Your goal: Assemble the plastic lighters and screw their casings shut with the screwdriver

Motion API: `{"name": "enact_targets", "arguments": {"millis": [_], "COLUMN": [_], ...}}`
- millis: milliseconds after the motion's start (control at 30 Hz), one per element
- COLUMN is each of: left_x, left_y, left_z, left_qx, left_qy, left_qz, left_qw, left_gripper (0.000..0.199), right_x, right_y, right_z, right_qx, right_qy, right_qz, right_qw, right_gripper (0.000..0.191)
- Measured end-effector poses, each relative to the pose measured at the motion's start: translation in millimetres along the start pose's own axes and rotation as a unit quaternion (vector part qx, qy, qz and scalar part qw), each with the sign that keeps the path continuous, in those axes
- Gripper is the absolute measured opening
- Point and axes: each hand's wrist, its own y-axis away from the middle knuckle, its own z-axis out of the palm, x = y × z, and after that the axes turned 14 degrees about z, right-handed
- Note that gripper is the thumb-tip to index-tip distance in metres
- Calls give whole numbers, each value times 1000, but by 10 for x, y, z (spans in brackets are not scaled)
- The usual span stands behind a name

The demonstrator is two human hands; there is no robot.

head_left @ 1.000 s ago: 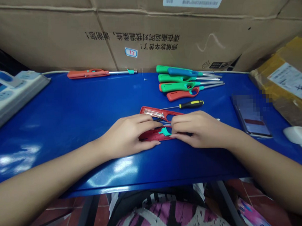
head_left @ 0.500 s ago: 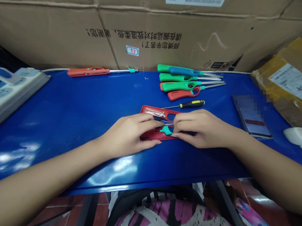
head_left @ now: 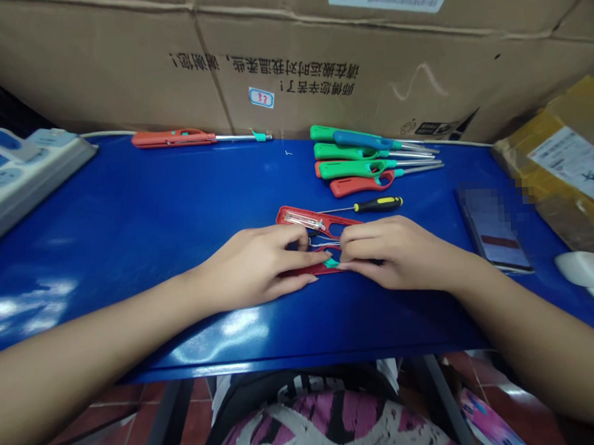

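In the head view, the opened red lighter shell half (head_left: 306,272) nearest me lies between my hands. My left hand (head_left: 262,266) grips it, with the thumb along its near edge and the index fingertip on the teal trigger (head_left: 332,263). The fingers of my right hand (head_left: 397,252) are pinched at the shell's right end, beside the trigger, and cover that end. Just beyond lies the other red shell half (head_left: 336,219), holding a clear fuel tank (head_left: 299,219). Thin wires and a metal piece show between the halves, partly hidden by my fingers.
A screwdriver (head_left: 377,205) lies behind the shell halves. Several green, red and blue lighters (head_left: 354,169) are grouped farther back, and an orange-red lighter (head_left: 175,138) lies at back left. A phone (head_left: 494,230) is at right, a power strip (head_left: 33,168) at left, a large carton (head_left: 137,65) behind.
My left index finger has moved right and down onto the teal trigger, covering more of it. My right hand has barely moved.
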Motion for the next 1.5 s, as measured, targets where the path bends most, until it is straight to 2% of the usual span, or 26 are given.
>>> {"name": "enact_targets", "arguments": {"millis": [100, 200, 300, 467, 667, 767, 933, 1200, 1333, 1433, 1500], "left_x": [5, 8, 3, -21, -32, -34, -50, -87, -111, -127, -136], "left_y": [2, 13, 23, 22, 26, 30, 33, 60, 72, 77, 79], "left_z": [-10, -19, -32, -38, -49, -55, -45, -18, -1, 11, 15], "left_qx": [-9, -14, -22, -9, 3, 1, 8, 52, 72, 78, 82], "left_qy": [-40, -77, -104, -91, -57, -58, -70, -33, -38, -32, -23], "left_qz": [26, 38, 41, 41, 28, 29, 24, -22, -32, -32, -32], "left_qw": [999, 996, 994, 995, 998, 998, 997, 998, 996, 996, 996], "left_gripper": [34, 35, 35, 34, 33, 33, 32, 29, 29, 26, 26], "right_x": [10, 39, 100, 249, 328, 293, 220, 204, 211, 209, 206], "right_y": [-9, 3, 52, 142, 133, 119, 115, 143, 162, 144, 128], "right_z": [-5, -50, -150, -308, -301, -312, -370, -433, -435, -380, -339], "right_qx": [-4, 37, 72, 29, -39, -26, -7, 35, -14, -70, -85], "right_qy": [-22, -39, -15, 67, 34, -3, -64, -67, -80, -72, -64], "right_qz": [4, 38, 94, 137, 164, 163, 124, 117, 129, 130, 134], "right_qw": [1000, 998, 993, 988, 985, 986, 990, 990, 988, 986, 985], "right_gripper": [21, 17, 21, 18, 10, 11, 15, 16, 15, 17, 17]}}
